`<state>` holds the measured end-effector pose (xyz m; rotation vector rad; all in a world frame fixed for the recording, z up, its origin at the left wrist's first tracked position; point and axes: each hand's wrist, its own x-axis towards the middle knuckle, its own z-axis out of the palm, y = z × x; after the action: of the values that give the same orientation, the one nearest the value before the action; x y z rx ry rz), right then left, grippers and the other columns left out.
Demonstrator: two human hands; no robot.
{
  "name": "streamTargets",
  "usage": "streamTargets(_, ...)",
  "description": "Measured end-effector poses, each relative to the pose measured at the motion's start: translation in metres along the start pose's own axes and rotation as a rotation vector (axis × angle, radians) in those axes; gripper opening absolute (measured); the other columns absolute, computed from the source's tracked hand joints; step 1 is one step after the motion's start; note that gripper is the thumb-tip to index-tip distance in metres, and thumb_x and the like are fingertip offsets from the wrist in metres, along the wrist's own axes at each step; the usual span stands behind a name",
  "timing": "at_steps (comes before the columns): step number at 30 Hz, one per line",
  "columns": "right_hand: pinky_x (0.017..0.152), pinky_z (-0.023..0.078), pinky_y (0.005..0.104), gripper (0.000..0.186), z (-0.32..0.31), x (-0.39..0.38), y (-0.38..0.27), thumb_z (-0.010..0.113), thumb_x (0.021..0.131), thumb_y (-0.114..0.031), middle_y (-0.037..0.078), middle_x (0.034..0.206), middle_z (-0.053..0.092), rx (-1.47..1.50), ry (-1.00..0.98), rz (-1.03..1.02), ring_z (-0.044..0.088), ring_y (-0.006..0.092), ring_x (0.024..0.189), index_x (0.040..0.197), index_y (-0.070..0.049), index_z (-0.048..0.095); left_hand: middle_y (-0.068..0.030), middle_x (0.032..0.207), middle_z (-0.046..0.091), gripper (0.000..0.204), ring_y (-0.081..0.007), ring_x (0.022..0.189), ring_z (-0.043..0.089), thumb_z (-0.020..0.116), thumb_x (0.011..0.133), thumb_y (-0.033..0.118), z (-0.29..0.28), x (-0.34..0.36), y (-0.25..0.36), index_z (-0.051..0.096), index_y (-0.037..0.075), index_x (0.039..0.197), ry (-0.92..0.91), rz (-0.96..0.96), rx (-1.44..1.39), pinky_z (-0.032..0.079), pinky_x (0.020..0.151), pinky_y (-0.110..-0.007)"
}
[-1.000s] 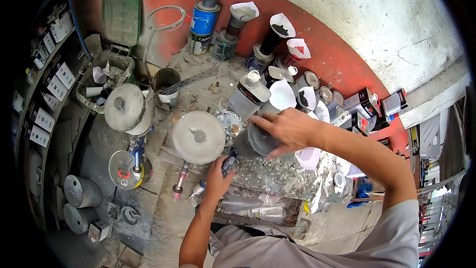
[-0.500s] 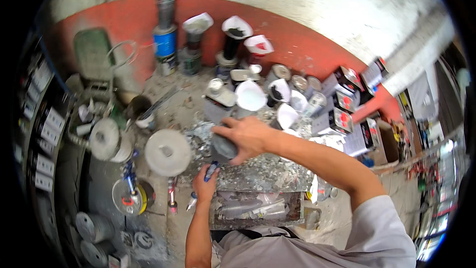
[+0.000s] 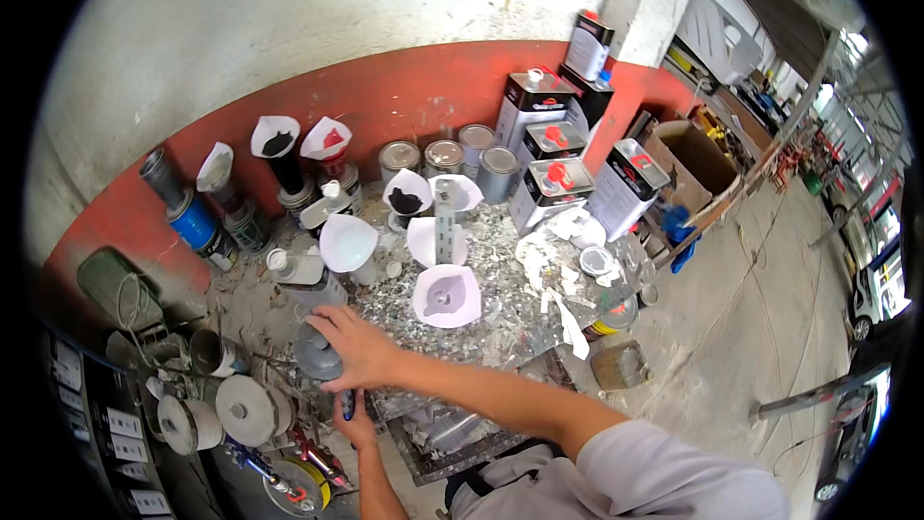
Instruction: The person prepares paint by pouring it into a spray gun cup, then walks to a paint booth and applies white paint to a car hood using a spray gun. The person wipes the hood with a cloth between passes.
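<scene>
My right hand is closed over a grey cylindrical cup, low at the left front of the paint-spattered bench. Just below it my left hand grips a blue-and-black tool handle, most of it hidden under my right hand. Behind the cup stands a plastic jug with a white cap. Paper filters sit in cups across the bench, beside white lidded pots at my left.
Metal cans and tins line the red wall. Spray guns lie at lower left, near shelves. A cardboard box is at the right; vehicles stand farther along the concrete floor.
The view has swung toward the right, bringing more floor and cans into sight. My hands and the cup now appear farther left and lower in the picture, with both grips kept.
</scene>
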<state>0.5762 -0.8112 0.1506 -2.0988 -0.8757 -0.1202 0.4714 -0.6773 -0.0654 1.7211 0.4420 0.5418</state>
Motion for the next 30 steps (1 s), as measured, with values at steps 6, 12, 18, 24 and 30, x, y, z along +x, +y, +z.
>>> streamTargets(6, 0.105, 0.038, 0.043, 0.065, -0.068, -0.122, 0.008, 0.075, 0.079, -0.035, 0.018, 0.137, 0.044, 0.09, 0.119, 0.169, 0.042, 0.033, 0.128, 0.131, -0.005, 0.05, -0.0035, 0.082, 0.062, 0.023, -0.0121, 0.072, 0.052, 0.071, 0.086, 0.013, -0.023, -0.019, 0.03, 0.064, -0.006, 0.095, -0.032, -0.128, 0.046, 0.044, 0.068, -0.028)
streamTargets(12, 0.077, 0.049, 0.0421, 0.019, -0.255, -0.226, 0.215, 0.067, 0.081, -0.018, 0.012, 0.098, 0.061, -0.723, 0.567, 0.391, 0.057, 0.0312, 0.095, 0.097, -0.008, 0.064, -0.0021, 0.076, 0.06, 0.03, -0.011, 0.062, 0.051, 0.073, 0.085, 0.023, -0.035, -0.079, 0.08, 0.061, -0.002, 0.096, -0.028, -0.392, 0.01, 0.041, 0.058, -0.027)
streamTargets(18, 0.087, 0.05, 0.0428, 0.047, -0.245, -0.199, 0.272, 0.072, 0.08, -0.026, 0.01, 0.116, 0.057, -0.567, -0.013, 0.376, 0.055, 0.0299, 0.112, 0.121, -0.011, 0.058, -0.0019, 0.067, 0.058, 0.021, -0.0116, 0.05, 0.05, 0.075, 0.083, 0.017, -0.034, -0.15, 0.111, 0.059, 0.005, 0.088, 0.262, -0.452, 0.08, 0.041, 0.046, -0.028)
streamTargets(24, 0.084, 0.048, 0.0453, 0.038, -0.203, -0.205, 0.34, 0.072, 0.079, -0.028, 0.012, 0.105, 0.062, -0.477, -0.062, 0.559, 0.059, 0.0328, 0.102, 0.111, -0.009, 0.063, 0.0013, 0.054, 0.05, 0.024, -0.0104, 0.037, 0.04, 0.072, 0.084, 0.029, -0.062, -0.198, 0.073, 0.058, 0.011, 0.076, 0.13, -0.519, 0.22, 0.029, 0.034, -0.026)
streamTargets(30, 0.07, 0.045, 0.032, 0.023, -0.197, -0.202, 0.325, 0.062, 0.091, -0.025, 0.004, 0.085, 0.065, 0.458, 0.487, 0.717, 0.057, 0.0122, 0.077, 0.092, -0.003, 0.067, -0.005, 0.064, 0.059, 0.023, -0.0162, 0.05, 0.053, 0.068, 0.086, 0.027, -0.048, -0.225, 0.115, 0.064, 0.004, 0.083, 0.168, -0.608, 0.11, 0.041, 0.044, -0.031)
